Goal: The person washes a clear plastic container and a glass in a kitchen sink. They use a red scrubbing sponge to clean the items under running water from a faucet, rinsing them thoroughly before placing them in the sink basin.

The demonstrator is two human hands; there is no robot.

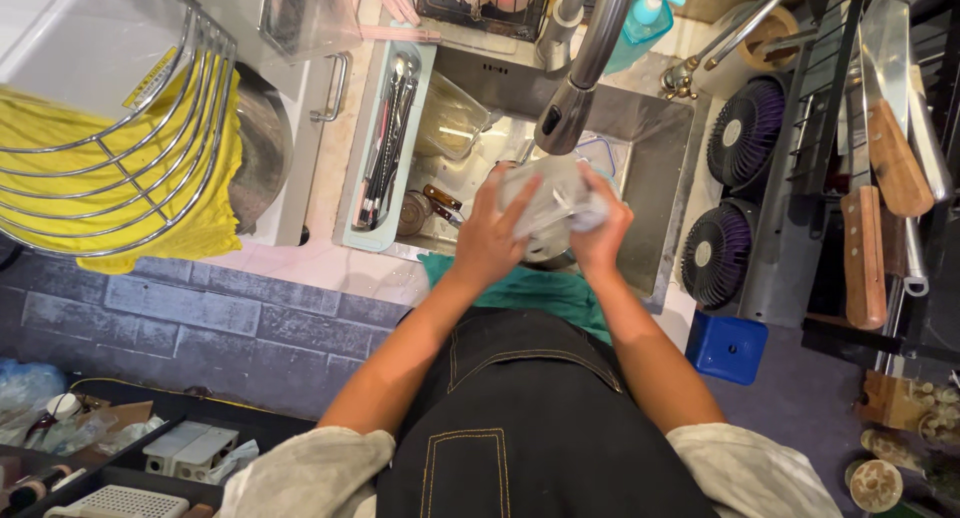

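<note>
Hands [545, 228] around clear container [548, 203]

Off to my left there's a wire dish rack [150, 128] with a yellow cloth [60, 148] draped under it, and a pale blue cutlery tray [385, 143] full of spoons just beside the sink. A teal soap bottle [645, 18] stands behind the faucet [585, 68]. On my right: two small purple fans [735, 193], wooden-handled knives [875, 198] hanging on a rack, and a blue box [728, 348] down on the floor.

Both hands [545, 228] raised together, fingers [522, 210] curled.
</note>
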